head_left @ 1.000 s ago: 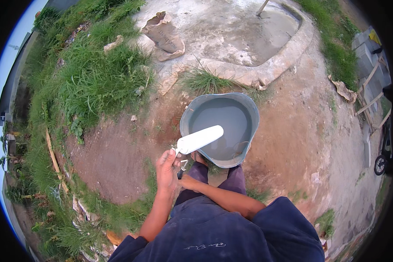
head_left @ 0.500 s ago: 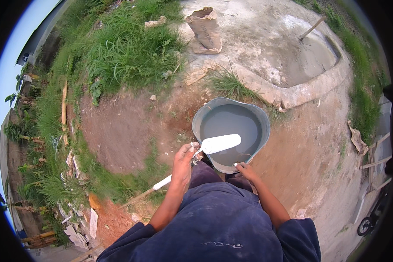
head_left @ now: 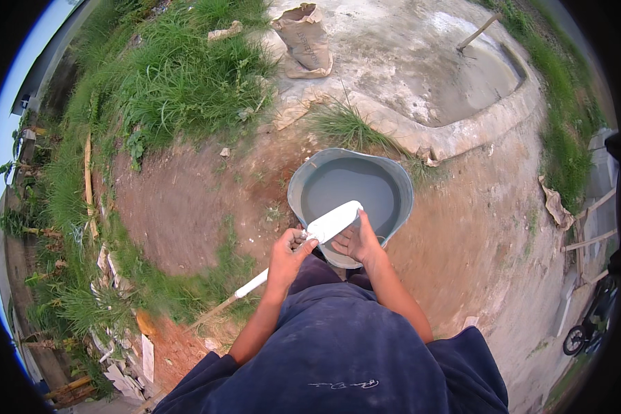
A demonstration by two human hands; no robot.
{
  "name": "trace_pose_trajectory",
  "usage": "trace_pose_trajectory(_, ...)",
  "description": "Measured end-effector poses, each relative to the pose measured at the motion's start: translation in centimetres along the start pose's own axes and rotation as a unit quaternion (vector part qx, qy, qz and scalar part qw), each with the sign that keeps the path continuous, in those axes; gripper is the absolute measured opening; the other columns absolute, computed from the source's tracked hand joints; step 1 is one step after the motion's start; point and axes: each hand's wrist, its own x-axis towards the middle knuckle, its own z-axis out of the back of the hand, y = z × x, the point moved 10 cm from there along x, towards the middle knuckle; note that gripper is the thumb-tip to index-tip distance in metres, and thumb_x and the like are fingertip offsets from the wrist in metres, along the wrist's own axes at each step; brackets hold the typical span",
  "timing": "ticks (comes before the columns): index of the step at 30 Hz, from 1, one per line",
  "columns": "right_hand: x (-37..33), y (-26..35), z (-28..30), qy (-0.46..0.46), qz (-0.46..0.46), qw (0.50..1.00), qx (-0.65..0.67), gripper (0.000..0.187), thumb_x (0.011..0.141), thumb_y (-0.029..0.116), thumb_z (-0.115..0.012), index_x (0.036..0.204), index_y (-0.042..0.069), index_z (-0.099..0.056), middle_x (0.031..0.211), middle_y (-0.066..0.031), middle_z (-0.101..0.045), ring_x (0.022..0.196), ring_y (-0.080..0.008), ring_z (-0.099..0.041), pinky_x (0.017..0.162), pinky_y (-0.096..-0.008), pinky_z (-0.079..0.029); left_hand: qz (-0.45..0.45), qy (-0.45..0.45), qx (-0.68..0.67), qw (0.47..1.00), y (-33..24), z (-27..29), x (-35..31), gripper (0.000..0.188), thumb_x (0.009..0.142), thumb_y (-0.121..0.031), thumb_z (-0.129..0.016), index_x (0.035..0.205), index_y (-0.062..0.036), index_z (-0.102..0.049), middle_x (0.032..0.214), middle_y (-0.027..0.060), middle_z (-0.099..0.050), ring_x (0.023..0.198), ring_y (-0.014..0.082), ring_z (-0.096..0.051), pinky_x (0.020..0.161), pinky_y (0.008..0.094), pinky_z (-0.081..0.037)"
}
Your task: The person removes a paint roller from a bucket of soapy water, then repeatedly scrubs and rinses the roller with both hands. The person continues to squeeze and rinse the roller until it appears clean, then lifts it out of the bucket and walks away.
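A white paint roller (head_left: 332,221) slants over the bucket, its far end up and to the right. My left hand (head_left: 288,259) closes its fingers and thumb round the roller's near end. Close under the roller's far end, my right hand (head_left: 357,243) is turned palm up with its fingers stretched out; whether it touches the roller I cannot tell. Below both hands stands a grey-green bucket (head_left: 296,192) with grey liquid (head_left: 366,185) in it. A pole with a white upper part (head_left: 252,283) runs down left behind my left forearm; its join to the roller is hidden.
An open paper sack (head_left: 305,45) stands on the concrete slab at the back. A low curb (head_left: 476,134) borders a wet grey patch with a stick (head_left: 479,32) in it. Tall grass (head_left: 186,83) grows at the left, and a motorcycle wheel (head_left: 575,340) shows far right.
My right hand has left the bucket's rim and come up under the roller, opening its fingers. The roller has tilted more steeply. The whole view has shifted slightly.
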Motion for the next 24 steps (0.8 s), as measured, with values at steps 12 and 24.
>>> trace_pose_trajectory(12,1.4,-0.3,3.0,-0.034,0.054,0.99,0.129,0.082,0.091,0.063,-0.059,0.148,0.006,-0.045,0.145,-0.0172,-0.051,0.135,-0.0368,-0.05,0.114,-0.0596,-0.037,0.018,0.067,0.078,0.995,1.9,-3.4,0.0,0.028,0.091,-0.022,-0.081,0.095,0.0015,-0.065,0.081,0.0027,-0.068,0.074,0.0073,-0.057,0.065,0.0264,-0.048)
trace_pose_trajectory(24,1.4,2.8,21.4,-0.358,0.184,0.913,0.057,0.045,0.095,0.053,-0.063,0.105,0.009,-0.06,0.093,-0.0054,-0.06,0.087,-0.0205,-0.061,0.079,-0.0444,-0.056,0.064,0.087,0.021,0.994,0.6,-3.2,-1.9,0.03,0.092,-0.023,-0.081,0.087,-0.0004,-0.062,0.076,-0.0012,-0.062,0.068,0.0038,-0.05,0.059,0.0231,-0.042)
